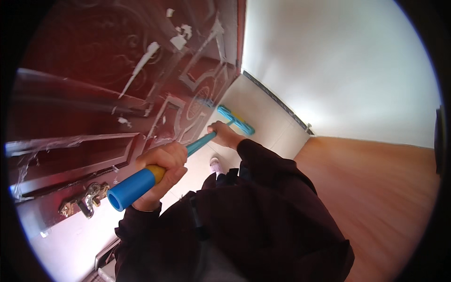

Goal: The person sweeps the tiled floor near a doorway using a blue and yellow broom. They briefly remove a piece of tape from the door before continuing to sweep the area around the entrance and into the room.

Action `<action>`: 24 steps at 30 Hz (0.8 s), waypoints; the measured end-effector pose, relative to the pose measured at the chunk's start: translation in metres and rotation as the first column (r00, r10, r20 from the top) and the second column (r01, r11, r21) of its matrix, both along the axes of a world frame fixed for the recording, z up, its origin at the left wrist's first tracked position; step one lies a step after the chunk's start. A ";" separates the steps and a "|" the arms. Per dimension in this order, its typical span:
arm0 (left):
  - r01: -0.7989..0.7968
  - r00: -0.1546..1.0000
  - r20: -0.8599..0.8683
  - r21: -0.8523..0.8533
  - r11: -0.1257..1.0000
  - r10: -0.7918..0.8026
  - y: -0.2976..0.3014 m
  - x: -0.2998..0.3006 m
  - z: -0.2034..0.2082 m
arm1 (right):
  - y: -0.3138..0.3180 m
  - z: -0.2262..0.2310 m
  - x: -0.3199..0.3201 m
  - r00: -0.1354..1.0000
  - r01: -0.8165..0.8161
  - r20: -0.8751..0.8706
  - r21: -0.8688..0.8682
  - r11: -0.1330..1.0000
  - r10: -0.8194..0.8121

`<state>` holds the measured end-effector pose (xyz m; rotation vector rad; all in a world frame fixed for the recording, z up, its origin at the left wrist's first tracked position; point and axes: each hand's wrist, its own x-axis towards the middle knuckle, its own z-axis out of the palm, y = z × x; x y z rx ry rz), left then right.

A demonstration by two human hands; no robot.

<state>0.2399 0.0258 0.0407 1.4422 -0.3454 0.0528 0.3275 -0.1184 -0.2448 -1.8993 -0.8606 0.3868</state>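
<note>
Both of my hands are wrapped round the pole of a mop [202,143]. My left hand [163,164] grips it near the top, just below a thick blue end grip with a yellow collar. Farther down the teal pole, my right hand [224,135] is closed round it. The mop's teal head [236,121] lies on the pale tiled floor beyond my right hand, close to the foot of a dark red door. A bit of yellow shows on the head.
The carved red door [155,98], with torn film and a metal handle [87,202], fills the left. A white wall [338,70] with a dark skirting strip [277,101] stands at the right. Below it is an orange-brown wooden surface [361,188]. My foot [215,164] is on the tiles.
</note>
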 end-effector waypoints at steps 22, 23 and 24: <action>-0.100 0.995 -0.021 0.030 0.995 0.101 0.058 -0.110 0.004 | 0.028 0.049 -0.010 0.804 -0.571 -0.011 -0.289 0.768 0.594; -0.129 0.991 -0.028 -0.016 0.992 0.129 0.057 -0.110 0.009 | 0.039 0.074 -0.004 0.721 -0.623 0.159 -0.276 0.732 0.675; -0.174 0.983 -0.062 -0.017 0.985 0.173 0.062 -0.110 0.006 | 0.051 0.118 -0.008 0.697 -0.623 0.205 -0.301 0.722 0.687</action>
